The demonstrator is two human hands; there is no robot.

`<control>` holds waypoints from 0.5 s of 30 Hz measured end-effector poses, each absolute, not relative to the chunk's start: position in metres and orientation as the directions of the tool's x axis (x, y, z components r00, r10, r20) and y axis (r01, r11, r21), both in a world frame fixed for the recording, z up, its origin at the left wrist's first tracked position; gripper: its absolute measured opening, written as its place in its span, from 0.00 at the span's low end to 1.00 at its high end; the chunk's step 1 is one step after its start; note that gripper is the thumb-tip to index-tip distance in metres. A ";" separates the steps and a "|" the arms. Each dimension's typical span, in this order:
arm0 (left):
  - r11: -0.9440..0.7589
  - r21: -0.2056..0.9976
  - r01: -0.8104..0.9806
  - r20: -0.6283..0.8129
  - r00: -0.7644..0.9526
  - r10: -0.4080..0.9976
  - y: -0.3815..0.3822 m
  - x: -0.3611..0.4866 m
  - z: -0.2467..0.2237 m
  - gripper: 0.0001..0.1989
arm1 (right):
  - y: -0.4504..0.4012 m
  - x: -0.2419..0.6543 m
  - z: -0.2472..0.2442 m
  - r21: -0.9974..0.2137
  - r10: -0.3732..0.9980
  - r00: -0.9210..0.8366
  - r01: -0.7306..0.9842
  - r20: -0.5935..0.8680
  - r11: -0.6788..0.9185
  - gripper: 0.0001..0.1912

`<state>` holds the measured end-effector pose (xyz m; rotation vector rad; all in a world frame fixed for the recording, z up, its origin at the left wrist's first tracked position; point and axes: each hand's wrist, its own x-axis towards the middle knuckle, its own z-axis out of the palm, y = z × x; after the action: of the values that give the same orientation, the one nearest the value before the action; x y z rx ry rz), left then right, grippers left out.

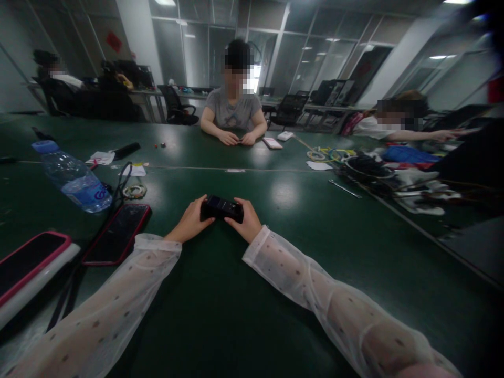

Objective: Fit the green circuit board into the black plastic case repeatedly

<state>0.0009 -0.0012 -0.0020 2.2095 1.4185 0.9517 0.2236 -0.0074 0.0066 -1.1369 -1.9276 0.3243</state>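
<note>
A small black device with a lit screen (222, 206) is held low over the green table (220, 294), its screen tilted up toward me. Gripping its left end is my left hand (192, 219), thumb in front and fingers behind. My right hand (248, 219) closes on the other end in the same way. I cannot tell whether the device touches the tabletop. To the left of my left hand lies a phone in a red case (118, 234), with a dark strap beside it.
Left are a water bottle (74, 178), another red-cased phone (31, 257) and a bracelet (134, 191). A wrench (345, 189) and heaped cables (370, 168) lie right. Opposite sits a person in grey (234, 110), hands on the table; another person reaches at far right.
</note>
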 end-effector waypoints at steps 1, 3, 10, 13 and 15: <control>-0.442 0.605 0.662 0.351 0.277 0.895 -0.001 0.001 -0.001 0.39 | -0.007 0.224 0.007 -0.589 0.814 -0.224 0.591 0.536 0.551 0.31; -0.444 0.607 0.659 0.351 0.279 0.894 -0.002 0.001 0.000 0.39 | -0.007 0.224 0.006 -0.594 0.816 -0.224 0.589 0.532 0.548 0.32; -0.439 0.619 0.651 0.344 0.278 0.897 -0.002 0.001 -0.001 0.38 | -0.004 0.225 0.003 -0.636 0.847 -0.237 0.572 0.476 0.518 0.29; -0.457 0.607 0.650 0.358 0.289 0.888 -0.001 0.001 -0.002 0.38 | -0.006 0.224 0.007 -0.656 0.843 -0.202 0.547 0.499 0.520 0.26; -0.482 0.592 0.645 0.372 0.312 0.874 -0.001 0.001 -0.001 0.38 | -0.010 0.224 0.011 -0.663 0.817 -0.138 0.517 0.560 0.542 0.26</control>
<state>0.0008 -0.0006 -0.0013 2.2505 1.3636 0.9590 0.2236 -0.0098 0.0114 -1.1045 -1.8026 0.3847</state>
